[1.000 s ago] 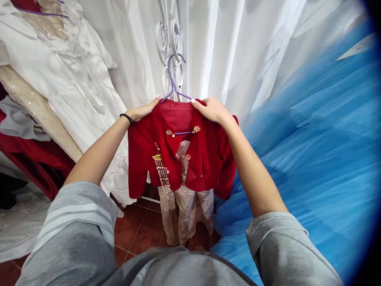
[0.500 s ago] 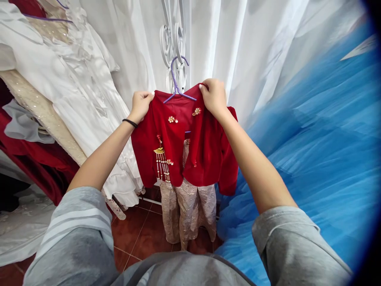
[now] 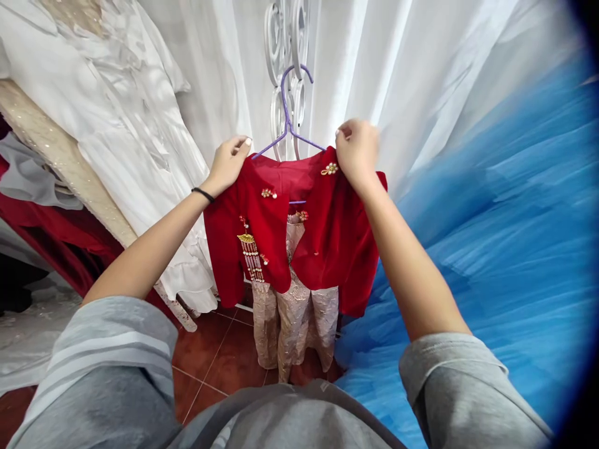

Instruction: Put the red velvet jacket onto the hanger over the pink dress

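Note:
A red velvet jacket [image 3: 327, 237] with beaded flower fastenings and a hanging tassel ornament [image 3: 250, 255] hangs on a purple hanger [image 3: 287, 125]. Below the jacket show shiny beige trousers [image 3: 292, 312]. At the jacket's left shoulder is my left hand [image 3: 230, 163], fingers loosely curled, thumb tip above the collar edge. My right hand [image 3: 358, 151] is over the other shoulder, its curled fingers and thumb slightly parted. No cloth shows between either hand's fingertips. Whether the undersides of the hands touch the jacket is hidden.
White dresses [image 3: 135, 137] and a sequined beige garment [image 3: 51, 137] hang on the left. A large blue tulle skirt [image 3: 482, 249] fills the right side. Behind are white scrolled metalwork [image 3: 275, 43] and a white curtain [image 3: 355, 56]. The floor [image 3: 210, 368] is reddish tile.
The jacket's collar has come out from between my fingertips and sits lower on the hanger. More of the hanger's arms shows. My right hand has shifted right.

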Available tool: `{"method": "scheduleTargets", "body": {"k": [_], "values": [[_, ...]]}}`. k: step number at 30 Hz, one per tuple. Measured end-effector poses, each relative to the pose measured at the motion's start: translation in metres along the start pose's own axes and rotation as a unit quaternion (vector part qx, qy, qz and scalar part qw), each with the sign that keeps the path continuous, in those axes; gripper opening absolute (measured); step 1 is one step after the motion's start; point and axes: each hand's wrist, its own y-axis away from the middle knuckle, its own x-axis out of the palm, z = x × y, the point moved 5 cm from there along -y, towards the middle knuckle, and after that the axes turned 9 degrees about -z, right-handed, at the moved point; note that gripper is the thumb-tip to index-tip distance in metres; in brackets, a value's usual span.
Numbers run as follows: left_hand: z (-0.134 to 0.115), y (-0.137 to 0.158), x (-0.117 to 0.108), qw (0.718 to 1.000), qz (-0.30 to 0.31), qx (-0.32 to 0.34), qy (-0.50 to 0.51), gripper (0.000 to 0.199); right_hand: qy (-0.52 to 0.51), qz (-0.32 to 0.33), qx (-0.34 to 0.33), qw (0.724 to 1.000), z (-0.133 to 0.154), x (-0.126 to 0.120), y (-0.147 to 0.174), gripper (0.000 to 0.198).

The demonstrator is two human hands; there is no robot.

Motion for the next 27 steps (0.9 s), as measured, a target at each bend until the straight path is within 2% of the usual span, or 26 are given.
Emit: {"method": "scheduleTargets", "body": {"k": [1, 2, 4, 6, 8, 10, 12, 14, 16, 18, 20, 21, 23, 25, 27], "values": [[-0.011, 0.005, -0.003, 0.996, -0.004, 0.085, -0.031, 0.044, 0.039, -0.029, -0.02, 0.999, 0.016, -0.011, 0.016, 0.048], [-0.021, 0.012, -0.003, 0.984, 0.02, 0.161, -0.07, 0.049, 0.074, -0.051, -0.039, 0.995, 0.031, -0.02, 0.034, 0.05], [-0.032, 0.03, 0.002, 0.939, 0.12, 0.287, -0.146, 0.053, 0.116, -0.056, -0.083, 0.988, 0.055, -0.027, 0.077, 0.046], [-0.033, 0.047, 0.007, 0.886, 0.201, 0.368, -0.198, 0.045, 0.141, -0.032, -0.13, 0.981, 0.064, -0.023, 0.121, 0.047], [-0.028, 0.058, 0.009, 0.858, 0.225, 0.4, -0.231, 0.029, 0.164, -0.011, -0.154, 0.974, 0.054, -0.014, 0.156, 0.055], [-0.025, 0.062, 0.01, 0.861, 0.2, 0.394, -0.252, 0.028, 0.19, -0.001, -0.15, 0.97, 0.032, -0.008, 0.173, 0.059], [-0.029, 0.062, 0.009, 0.888, 0.138, 0.355, -0.258, 0.029, 0.205, 0.007, -0.133, 0.97, 0.009, -0.008, 0.175, 0.058], [-0.038, 0.058, 0.009, 0.917, 0.064, 0.304, -0.249, 0.027, 0.193, 0.01, -0.117, 0.974, -0.001, -0.018, 0.168, 0.053], [-0.049, 0.055, 0.015, 0.933, 0.022, 0.268, -0.237, 0.025, 0.148, -0.014, -0.099, 0.984, 0.005, -0.039, 0.159, 0.046], [-0.056, 0.051, 0.028, 0.938, 0.018, 0.256, -0.232, 0.022, 0.064, -0.063, -0.076, 0.993, 0.026, -0.062, 0.154, 0.042], [-0.055, 0.047, 0.042, 0.94, 0.023, 0.249, -0.233, 0.019, -0.044, -0.093, -0.057, 0.993, 0.052, -0.072, 0.155, 0.041], [-0.053, 0.045, 0.047, 0.941, 0.021, 0.244, -0.232, 0.018, -0.098, -0.094, -0.05, 0.989, 0.065, -0.068, 0.156, 0.041], [-0.045, 0.042, 0.052, 0.948, 0.011, 0.232, -0.218, 0.018, -0.19, -0.067, -0.045, 0.978, 0.087, -0.042, 0.162, 0.044], [-0.041, 0.042, 0.052, 0.957, 0.002, 0.224, -0.184, 0.019, -0.251, -0.008, -0.043, 0.967, 0.097, 0.0, 0.168, 0.051], [-0.041, 0.047, 0.046, 0.964, -0.017, 0.222, -0.144, 0.019, -0.272, 0.058, -0.032, 0.96, 0.094, 0.042, 0.175, 0.065]]}}
